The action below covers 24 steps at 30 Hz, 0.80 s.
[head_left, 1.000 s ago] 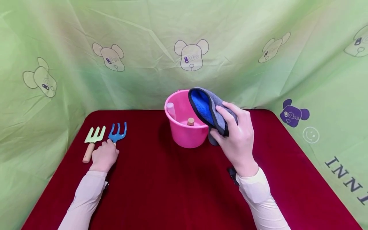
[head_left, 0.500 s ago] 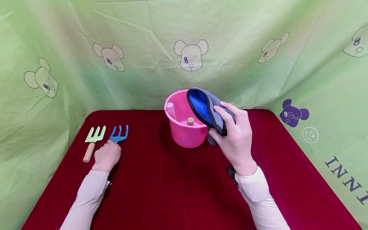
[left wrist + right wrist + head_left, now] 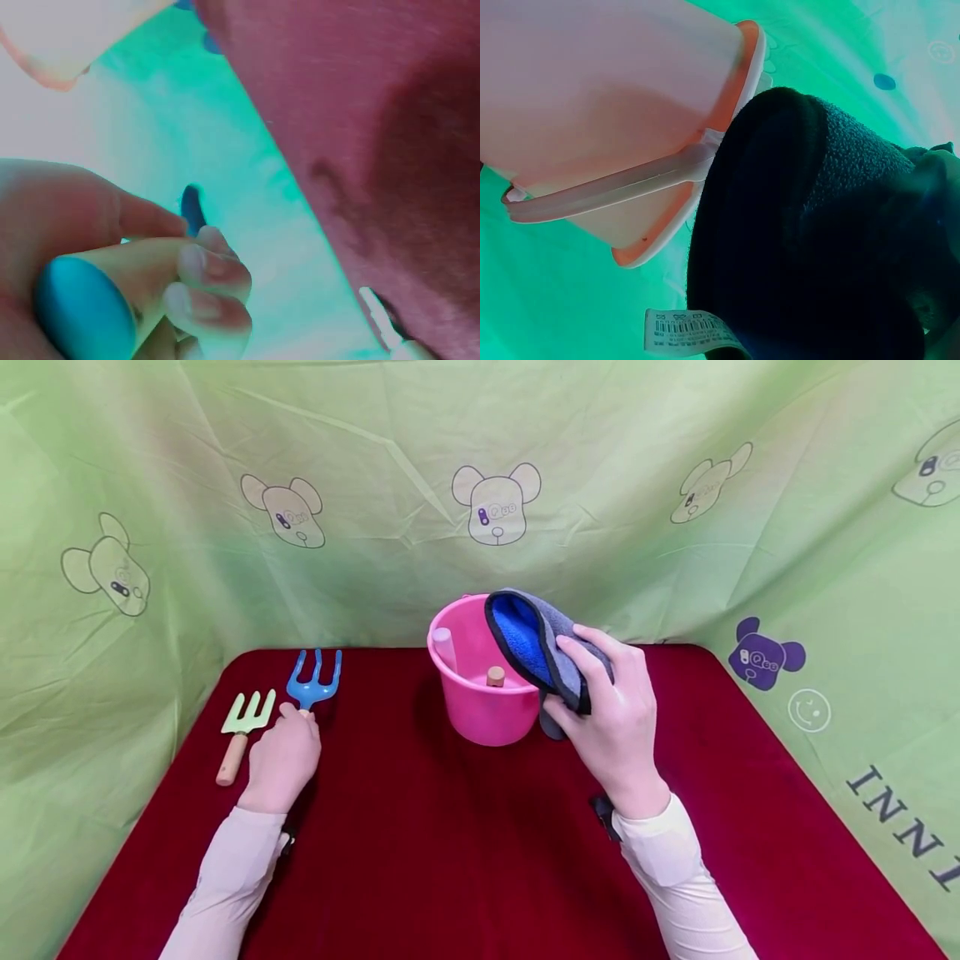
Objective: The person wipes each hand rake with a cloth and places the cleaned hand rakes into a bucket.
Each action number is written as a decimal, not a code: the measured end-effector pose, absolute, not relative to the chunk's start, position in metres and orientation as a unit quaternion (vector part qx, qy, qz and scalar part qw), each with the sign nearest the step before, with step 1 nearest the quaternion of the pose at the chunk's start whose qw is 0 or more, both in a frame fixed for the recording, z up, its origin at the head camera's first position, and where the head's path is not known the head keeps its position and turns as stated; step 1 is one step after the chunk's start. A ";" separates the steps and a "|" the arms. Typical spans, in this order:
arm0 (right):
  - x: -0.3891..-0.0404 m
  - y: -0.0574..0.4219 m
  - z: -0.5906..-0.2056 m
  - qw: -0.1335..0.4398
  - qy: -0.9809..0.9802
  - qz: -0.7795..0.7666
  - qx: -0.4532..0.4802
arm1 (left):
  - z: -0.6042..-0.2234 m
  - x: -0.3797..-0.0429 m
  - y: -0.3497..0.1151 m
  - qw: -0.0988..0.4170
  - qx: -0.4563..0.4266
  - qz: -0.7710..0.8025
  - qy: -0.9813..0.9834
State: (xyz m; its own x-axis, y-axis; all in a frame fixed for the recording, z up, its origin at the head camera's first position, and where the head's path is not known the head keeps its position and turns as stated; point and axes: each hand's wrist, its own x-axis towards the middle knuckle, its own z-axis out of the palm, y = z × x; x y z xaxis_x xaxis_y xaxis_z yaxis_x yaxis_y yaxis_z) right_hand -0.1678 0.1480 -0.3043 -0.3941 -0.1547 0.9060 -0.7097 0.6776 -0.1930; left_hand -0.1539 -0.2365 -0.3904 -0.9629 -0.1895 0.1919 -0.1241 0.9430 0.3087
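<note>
My left hand [image 3: 283, 764] grips the wooden handle [image 3: 142, 274] of a blue hand fork [image 3: 313, 691], whose tines point away from me. In the left wrist view its fingers curl round the handle. A folded grey and blue towel [image 3: 527, 639] with black edging is in my right hand [image 3: 621, 727], fingers on top and thumb below. The towel overlaps the right rim of a pink bucket [image 3: 487, 718]; whether it touches the rim I cannot tell. Inside the bucket show a pale cylindrical end [image 3: 444, 645] and a wooden handle end [image 3: 496, 677]; their lower parts are hidden.
A pale green hand fork [image 3: 243, 724] with a wooden handle lies to the left of my left hand. The table bears a dark red cloth [image 3: 420, 860]. Green printed fabric [image 3: 375, 568] encloses the back and sides. In the right wrist view the bucket's handle [image 3: 622, 184] hangs down.
My left hand has taken up the blue hand fork, tilting its tines upward and shifting slightly right. My right hand and the towel have moved only a little left.
</note>
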 end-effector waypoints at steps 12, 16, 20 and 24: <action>-0.167 0.147 -0.305 0.473 -0.782 0.291 0.282 | -0.364 -0.147 -0.199 0.190 0.058 -0.208 -0.958; -0.167 0.147 -0.305 0.473 -0.781 0.292 0.284 | -0.353 -0.146 -0.186 0.222 0.042 -0.200 -0.953; -0.166 0.146 -0.305 0.470 -0.781 0.297 0.286 | -0.343 -0.146 -0.169 0.253 0.022 -0.186 -0.949; -0.163 0.143 -0.305 0.455 -0.780 0.318 0.287 | -0.335 -0.145 -0.149 0.275 0.001 -0.184 -0.944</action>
State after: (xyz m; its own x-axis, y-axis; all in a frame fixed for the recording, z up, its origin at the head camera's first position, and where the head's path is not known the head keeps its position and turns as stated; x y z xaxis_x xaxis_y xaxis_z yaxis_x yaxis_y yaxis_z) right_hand -0.1628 0.1431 -0.3046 -0.4206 -0.1587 0.8932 -0.7379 0.6326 -0.2351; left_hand -0.1454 -0.1495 -0.3346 -0.8488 -0.1037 0.5185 0.0986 0.9324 0.3479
